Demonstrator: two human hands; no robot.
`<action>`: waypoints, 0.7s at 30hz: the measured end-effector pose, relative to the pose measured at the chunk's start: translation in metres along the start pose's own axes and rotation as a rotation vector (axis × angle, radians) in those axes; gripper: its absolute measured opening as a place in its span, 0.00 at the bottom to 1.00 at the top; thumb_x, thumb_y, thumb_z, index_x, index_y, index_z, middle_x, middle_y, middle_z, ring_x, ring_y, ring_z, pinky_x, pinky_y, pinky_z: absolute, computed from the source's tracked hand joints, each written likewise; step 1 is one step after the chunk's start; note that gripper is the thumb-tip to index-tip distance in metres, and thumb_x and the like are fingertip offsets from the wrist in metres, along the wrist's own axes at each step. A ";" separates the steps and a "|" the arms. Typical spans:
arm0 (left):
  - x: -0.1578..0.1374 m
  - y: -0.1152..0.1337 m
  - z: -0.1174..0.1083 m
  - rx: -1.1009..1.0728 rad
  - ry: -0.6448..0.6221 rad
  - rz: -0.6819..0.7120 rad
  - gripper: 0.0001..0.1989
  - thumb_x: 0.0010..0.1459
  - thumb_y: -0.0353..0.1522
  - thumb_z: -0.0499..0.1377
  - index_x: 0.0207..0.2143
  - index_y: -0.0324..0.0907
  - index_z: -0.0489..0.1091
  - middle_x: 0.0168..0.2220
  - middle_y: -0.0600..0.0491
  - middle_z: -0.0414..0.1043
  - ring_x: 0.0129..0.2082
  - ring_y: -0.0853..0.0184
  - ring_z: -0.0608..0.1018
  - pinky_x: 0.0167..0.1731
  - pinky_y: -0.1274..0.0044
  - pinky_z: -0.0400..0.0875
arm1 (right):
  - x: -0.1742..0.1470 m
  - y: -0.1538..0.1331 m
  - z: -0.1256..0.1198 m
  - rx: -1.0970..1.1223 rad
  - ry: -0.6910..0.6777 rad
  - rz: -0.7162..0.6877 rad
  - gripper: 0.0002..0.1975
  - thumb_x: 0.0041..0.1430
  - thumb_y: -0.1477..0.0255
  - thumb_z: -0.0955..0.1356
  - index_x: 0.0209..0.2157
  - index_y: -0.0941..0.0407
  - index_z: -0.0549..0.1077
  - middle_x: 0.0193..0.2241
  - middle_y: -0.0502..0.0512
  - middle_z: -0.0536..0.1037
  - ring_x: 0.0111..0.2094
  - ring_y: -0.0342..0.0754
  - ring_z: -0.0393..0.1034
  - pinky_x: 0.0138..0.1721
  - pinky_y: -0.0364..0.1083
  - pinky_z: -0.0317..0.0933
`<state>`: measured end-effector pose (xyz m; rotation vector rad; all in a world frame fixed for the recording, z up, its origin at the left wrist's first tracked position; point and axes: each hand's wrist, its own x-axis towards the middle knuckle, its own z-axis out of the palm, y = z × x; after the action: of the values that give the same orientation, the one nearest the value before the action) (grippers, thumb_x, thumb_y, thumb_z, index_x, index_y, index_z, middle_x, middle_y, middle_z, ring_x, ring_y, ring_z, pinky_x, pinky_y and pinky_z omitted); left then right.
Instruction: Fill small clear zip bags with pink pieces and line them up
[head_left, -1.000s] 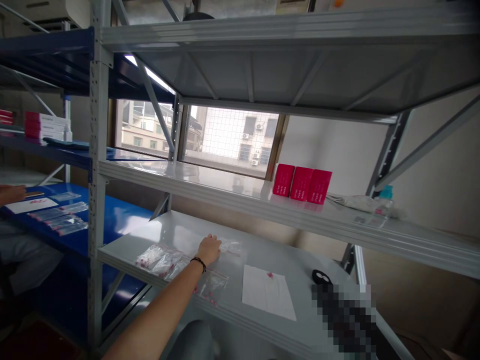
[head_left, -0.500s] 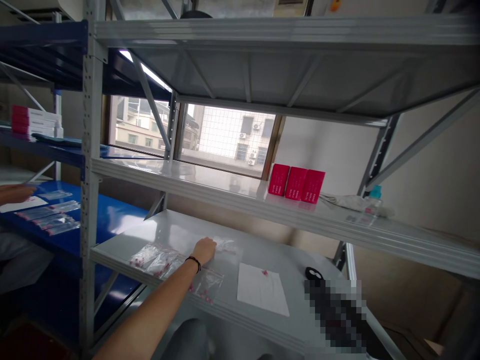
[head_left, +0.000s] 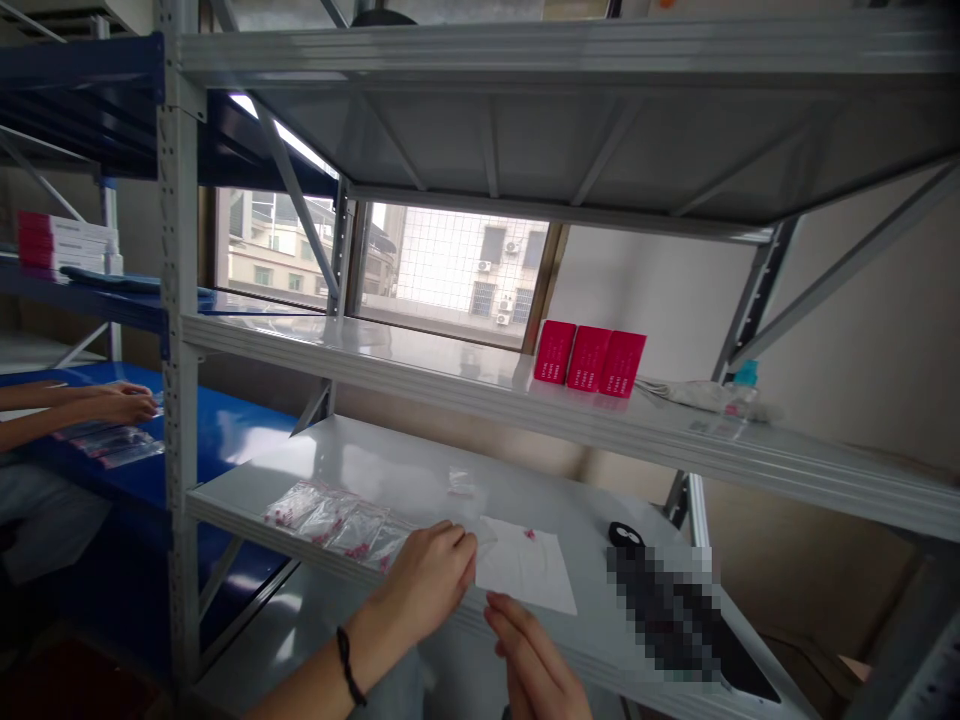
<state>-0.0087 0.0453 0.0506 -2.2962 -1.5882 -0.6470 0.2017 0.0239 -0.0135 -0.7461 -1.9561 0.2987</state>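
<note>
Three magenta cardboard boxes [head_left: 589, 358] stand side by side on the grey metal middle shelf [head_left: 420, 365], at about one o'clock. Further right lies a crumpled white cloth [head_left: 694, 393] beside a teal-capped bottle [head_left: 742, 385]. At nine o'clock, a co-worker's hands [head_left: 120, 402] rest on the blue shelf [head_left: 225, 432] among long clear packets [head_left: 120, 445]. A barred window [head_left: 457, 275] shows buildings at twelve.

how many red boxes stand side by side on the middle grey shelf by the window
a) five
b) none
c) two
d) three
d, three upright red cardboard boxes stand in a row, touching, on the grey metal middle shelf beside the window.
</note>
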 end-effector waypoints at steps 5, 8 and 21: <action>-0.040 0.032 -0.028 -0.048 0.094 0.071 0.11 0.63 0.22 0.54 0.32 0.45 0.69 0.31 0.55 0.75 0.32 0.63 0.78 0.30 0.70 0.68 | 0.029 -0.010 0.003 -0.532 0.068 -0.508 0.26 0.59 0.85 0.57 0.53 0.55 0.75 0.45 0.55 0.85 0.37 0.48 0.82 0.34 0.41 0.77; -0.048 0.032 -0.023 -0.060 0.085 0.055 0.11 0.62 0.22 0.54 0.30 0.45 0.68 0.30 0.55 0.75 0.31 0.63 0.78 0.29 0.70 0.67 | 0.022 -0.017 0.011 -0.628 0.125 -0.543 0.23 0.64 0.82 0.55 0.45 0.55 0.77 0.35 0.55 0.86 0.28 0.50 0.80 0.22 0.43 0.74; -0.062 0.011 -0.016 -0.723 -0.203 0.047 0.11 0.62 0.33 0.63 0.47 0.47 0.74 0.51 0.51 0.75 0.52 0.61 0.77 0.54 0.71 0.71 | -0.013 -0.012 0.026 -0.418 -0.037 -0.378 0.16 0.64 0.82 0.58 0.42 0.55 0.74 0.35 0.58 0.83 0.31 0.49 0.79 0.29 0.43 0.75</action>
<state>-0.0203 -0.0162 0.0338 -2.9756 -1.5461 -1.1590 0.1793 0.0087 -0.0292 -0.6125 -2.1726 -0.3362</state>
